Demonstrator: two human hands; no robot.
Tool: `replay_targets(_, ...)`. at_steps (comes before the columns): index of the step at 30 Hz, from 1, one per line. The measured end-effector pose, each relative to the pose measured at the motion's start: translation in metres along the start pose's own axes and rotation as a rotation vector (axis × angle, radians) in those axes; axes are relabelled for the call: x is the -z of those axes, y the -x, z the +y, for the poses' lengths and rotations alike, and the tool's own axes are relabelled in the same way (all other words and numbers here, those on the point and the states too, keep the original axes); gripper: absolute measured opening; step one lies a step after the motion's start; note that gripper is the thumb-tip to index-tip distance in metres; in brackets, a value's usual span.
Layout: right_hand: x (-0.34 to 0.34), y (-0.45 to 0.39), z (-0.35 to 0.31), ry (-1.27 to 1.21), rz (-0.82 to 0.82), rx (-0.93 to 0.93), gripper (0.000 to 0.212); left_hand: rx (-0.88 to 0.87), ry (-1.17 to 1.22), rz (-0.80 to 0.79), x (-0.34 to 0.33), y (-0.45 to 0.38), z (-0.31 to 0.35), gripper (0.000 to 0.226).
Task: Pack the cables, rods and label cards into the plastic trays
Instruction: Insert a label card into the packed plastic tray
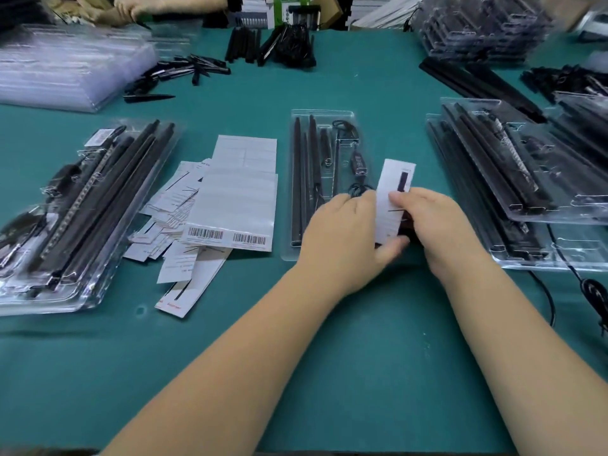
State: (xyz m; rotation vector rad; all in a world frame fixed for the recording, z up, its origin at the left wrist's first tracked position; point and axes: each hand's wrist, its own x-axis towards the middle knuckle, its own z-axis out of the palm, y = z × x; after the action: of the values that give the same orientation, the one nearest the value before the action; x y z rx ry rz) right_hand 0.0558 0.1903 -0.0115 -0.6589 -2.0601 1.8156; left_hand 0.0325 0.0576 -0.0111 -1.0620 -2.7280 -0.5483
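One label card (pixel 393 195), pinched by both the left hand (pixel 342 238) and right hand (pixel 427 222), over one open plastic tray (pixel 320 114) at frame centre holding about five black rods (pixel 297 179) and one cable (pixel 357 159).

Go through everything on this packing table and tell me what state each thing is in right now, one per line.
Middle tray: open, rods and cable inside.
Label card: lifted, held by both hands.
Left hand: holding the card's edge.
Right hand: pinching the card.
Card pile: loose, scattered.
Left trays: filled, stacked.
Right trays: filled, stacked.
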Motion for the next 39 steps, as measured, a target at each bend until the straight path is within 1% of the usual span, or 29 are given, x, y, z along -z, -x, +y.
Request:
replay_targets(2, 0.004, -0.004, -0.004, -0.221, 0.131, -0.102, 0.018, -0.059, 0.03, -0.11, -0.001, 0.005, -0.006, 0.08)
replay_targets(3, 0.008, -0.007, -0.006, -0.308, 0.183, -0.146, 0.018, -0.069, 0.022, -0.14, 0.0, 0.006, -0.008, 0.085)
replay_targets(5, 0.017, -0.009, -0.01, -0.356, 0.208, -0.202, 0.02, -0.078, 0.002, -0.15, 0.0, 0.006, -0.01, 0.082)
replay_targets(8, 0.027, -0.006, -0.012, -0.309, 0.151, -0.192, 0.026, -0.071, -0.008, -0.203, 0.002, 0.004, -0.009, 0.081)
replay_targets(11, 0.035, -0.004, -0.015, -0.314, 0.133, -0.177, 0.024, -0.048, 0.002, -0.253, 0.002, 0.005, -0.008, 0.081)
replay_targets(13, 0.036, -0.003, -0.016, -0.217, 0.091, -0.164, 0.023, -0.041, 0.018, -0.267, 0.002, 0.005, -0.008, 0.079)
replay_targets(15, 0.033, 0.0, -0.015, -0.157, 0.029, -0.133, 0.022, -0.039, 0.037, -0.251, 0.002, 0.006, -0.007, 0.076)
replay_targets(18, 0.027, 0.002, -0.014, -0.242, -0.027, -0.128, 0.022, -0.056, -0.012, -0.201, 0.001, 0.006, -0.006, 0.069)
replay_targets(21, 0.027, -0.001, -0.014, -0.245, -0.051, -0.159, 0.023, -0.066, -0.09, -0.203, -0.001, 0.005, -0.005, 0.065)
replay_targets(23, 0.027, -0.002, -0.014, -0.253, -0.104, -0.18, 0.024, -0.052, -0.005, -0.191, 0.0, 0.006, -0.004, 0.058)
replay_targets(25, 0.022, 0.0, -0.013, -0.292, -0.158, -0.162, 0.023, 0.008, 0.191, -0.126, 0.004, 0.007, -0.005, 0.049)
replay_targets(27, 0.015, 0.003, -0.011, -0.269, -0.148, -0.111, 0.023, 0.133, 0.384, -0.029, 0.007, 0.007, -0.008, 0.044)
replay_targets(28, 0.011, 0.004, -0.01, -0.251, -0.123, -0.088, 0.022, 0.17, 0.428, -0.008, 0.007, 0.007, -0.01, 0.044)
replay_targets(30, 0.008, 0.004, -0.009, -0.273, -0.087, -0.082, 0.019, 0.103, 0.374, -0.041, 0.007, 0.008, -0.012, 0.045)
replay_targets(31, 0.009, 0.003, -0.009, -0.307, -0.088, -0.1, 0.018, 0.054, 0.329, -0.065, 0.005, 0.009, -0.012, 0.051)
replay_targets(33, 0.013, 0.002, -0.01, -0.369, -0.103, -0.153, 0.016, 0.016, 0.254, -0.076, 0.003, 0.011, -0.011, 0.071)
replay_targets(35, 0.017, 0.002, -0.013, -0.432, -0.115, -0.201, 0.018, 0.007, 0.182, -0.021, -0.003, 0.01, -0.009, 0.081)
replay_targets(37, 0.019, 0.003, -0.015, -0.472, -0.123, -0.218, 0.022, 0.009, 0.137, 0.017, -0.005, 0.009, -0.008, 0.08)
replay_targets(39, 0.02, 0.005, -0.016, -0.465, -0.135, -0.215, 0.028, -0.019, 0.03, -0.002, -0.006, 0.006, -0.006, 0.074)
